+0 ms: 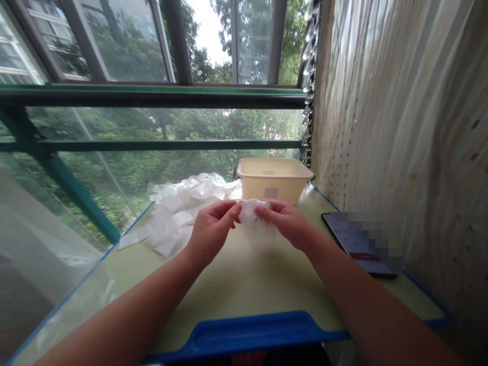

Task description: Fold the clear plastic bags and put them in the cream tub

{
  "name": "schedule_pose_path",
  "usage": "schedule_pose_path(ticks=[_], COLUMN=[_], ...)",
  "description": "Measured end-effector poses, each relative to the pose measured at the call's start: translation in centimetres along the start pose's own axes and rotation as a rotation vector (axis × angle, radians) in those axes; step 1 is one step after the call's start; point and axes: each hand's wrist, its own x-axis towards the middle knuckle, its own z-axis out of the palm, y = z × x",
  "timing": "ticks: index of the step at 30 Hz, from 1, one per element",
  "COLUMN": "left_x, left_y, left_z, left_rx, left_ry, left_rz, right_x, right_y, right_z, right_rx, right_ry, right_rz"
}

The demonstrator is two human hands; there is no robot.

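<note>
Over the middle of the table, a thin, see-through white plastic bag (256, 223) hangs from my two hands. My left hand (216, 221) pinches its upper left edge between thumb and fingers. On the other side, my right hand (284, 217) grips the upper right edge, the thumb pressed on top. Just beyond the hands stands a cream plastic bin (278, 185) with a small grey label on its front. To the left of my left hand lies a loose heap of crumpled white plastic bags (177, 216).
The pale green table (236, 290) has a raised blue rim with a tray-like recess (251, 330) at the front. A phone (354, 249) lies at the right. Behind stand a green railing (171, 146) and windows; a striped curtain (381, 112) hangs along the right.
</note>
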Motion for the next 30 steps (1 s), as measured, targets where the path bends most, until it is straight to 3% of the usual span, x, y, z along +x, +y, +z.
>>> schedule_pose_path(ticks=[15, 25, 30], left_x=[0.4, 0.0, 0.2], left_y=[-0.4, -0.6, -0.9], left_z=[-0.4, -0.2, -0.3], left_rx=[0.102, 0.238, 0.178], left_ry=[-0.150, -0.179, -0.108], left_rz=[-0.025, 0.023, -0.023], right_x=[0.0, 0.3, 0.4], right_y=[-0.4, 0.5, 0.3], right_z=[-0.4, -0.6, -0.5], right_rx=[-0.089, -0.314, -0.214], right_ry=[-0.017, 0.013, 0.019], right_rz=[-0.065, -0.097, -0.054])
